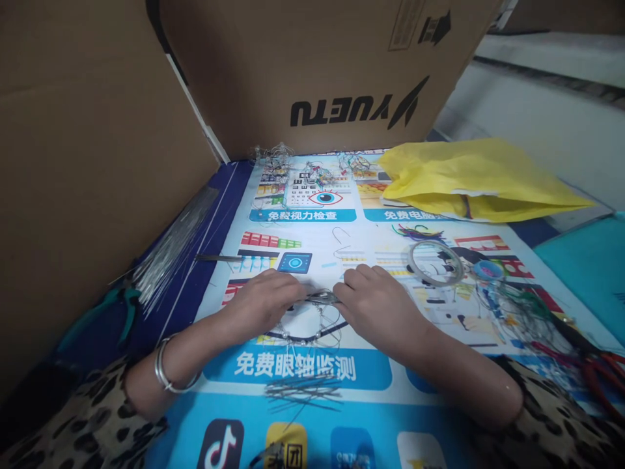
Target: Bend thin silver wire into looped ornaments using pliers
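My left hand and my right hand face each other over the printed sheet, fingers closed. Between them they grip a bundle of thin grey wire, one end in each hand. Below it hangs a curved loop of wire with small pearl-like beads, which looks joined to the bundle. The fingertips are partly hidden, so the exact hold does not show. Nearer to me lies a small pile of short cut wires. A thin bent wire rests just beyond my hands.
At the right are a tape roll, tangled coloured threads and red-handled scissors. A yellow bag lies at the back right. Teal-handled pliers and straight wires lie left. Cardboard walls the back.
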The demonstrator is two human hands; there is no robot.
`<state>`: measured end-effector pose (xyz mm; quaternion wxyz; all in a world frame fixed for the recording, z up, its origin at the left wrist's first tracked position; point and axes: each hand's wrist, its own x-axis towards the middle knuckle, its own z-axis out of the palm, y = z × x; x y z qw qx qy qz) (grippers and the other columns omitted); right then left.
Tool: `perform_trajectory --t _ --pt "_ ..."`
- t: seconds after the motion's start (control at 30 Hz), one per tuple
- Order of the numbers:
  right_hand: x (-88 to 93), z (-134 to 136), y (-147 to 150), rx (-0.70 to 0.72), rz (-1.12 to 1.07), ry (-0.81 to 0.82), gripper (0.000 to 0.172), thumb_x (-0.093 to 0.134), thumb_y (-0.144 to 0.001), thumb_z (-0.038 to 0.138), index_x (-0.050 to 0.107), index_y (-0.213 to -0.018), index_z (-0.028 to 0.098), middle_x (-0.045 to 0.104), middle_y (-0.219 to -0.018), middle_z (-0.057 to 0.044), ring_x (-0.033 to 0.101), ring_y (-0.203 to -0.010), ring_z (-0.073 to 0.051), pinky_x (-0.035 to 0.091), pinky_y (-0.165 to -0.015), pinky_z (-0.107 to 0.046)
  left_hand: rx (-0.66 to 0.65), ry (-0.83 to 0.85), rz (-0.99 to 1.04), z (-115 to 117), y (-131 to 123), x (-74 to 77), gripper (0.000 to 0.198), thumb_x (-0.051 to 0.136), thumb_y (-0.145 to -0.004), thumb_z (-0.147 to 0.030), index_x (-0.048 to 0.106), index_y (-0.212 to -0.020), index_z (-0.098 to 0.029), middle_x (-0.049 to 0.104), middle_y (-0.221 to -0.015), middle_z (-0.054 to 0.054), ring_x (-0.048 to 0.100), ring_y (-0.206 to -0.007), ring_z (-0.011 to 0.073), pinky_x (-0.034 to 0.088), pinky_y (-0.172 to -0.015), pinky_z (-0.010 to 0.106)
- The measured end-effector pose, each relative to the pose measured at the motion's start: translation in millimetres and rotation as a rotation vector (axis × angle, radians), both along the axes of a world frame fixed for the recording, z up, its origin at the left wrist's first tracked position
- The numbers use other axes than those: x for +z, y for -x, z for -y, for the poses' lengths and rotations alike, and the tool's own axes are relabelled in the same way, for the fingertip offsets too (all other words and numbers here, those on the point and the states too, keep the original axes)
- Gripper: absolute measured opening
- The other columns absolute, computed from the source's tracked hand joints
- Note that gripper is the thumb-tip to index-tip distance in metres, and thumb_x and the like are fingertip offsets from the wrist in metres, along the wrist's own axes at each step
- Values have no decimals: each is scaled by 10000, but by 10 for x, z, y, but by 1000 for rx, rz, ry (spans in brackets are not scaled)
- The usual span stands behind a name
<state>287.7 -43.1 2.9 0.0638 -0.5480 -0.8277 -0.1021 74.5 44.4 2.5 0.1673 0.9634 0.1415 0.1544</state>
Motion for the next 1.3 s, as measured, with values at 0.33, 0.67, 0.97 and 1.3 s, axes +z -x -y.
perform_trajectory --t 0.33,0.67,0.97,1.3 --pt "48 -39 -2 9 -28 45 60 585 -781 205 572 -723 198 575 -737 -26 465 -738 -181 222 -635 -311 -19 32 43 -32 26 -36 248 394 -821 -13 544 -915 -187 640 -915 38 560 -864 159 444 -743 293" --pt "-17 7 -6 49 -29 -94 81 543 -797 161 544 -724 195 546 -727 -28 412 -717 -179 216 -649 -321 53 91 -8 -24 61 -26 236 410 -831 -37 565 -894 -204 502 -909 22 502 -803 114 420 -684 219" --pt "-27 -19 4 73 -5 -96 97 504 -836 166 538 -749 190 532 -737 -37 414 -741 -191 231 -655 -327 -11 57 64 -60 84 -96 265 428 -817 -6 571 -906 -210 494 -941 14 512 -807 102 412 -674 204" --pt "67 -60 12 101 54 -20 80 504 -843 142 567 -804 171 563 -783 -49 465 -781 -199 283 -676 -332 -68 -16 101 -68 44 -69 255 388 -850 -31 583 -878 -192 548 -895 31 524 -806 128 426 -686 245"
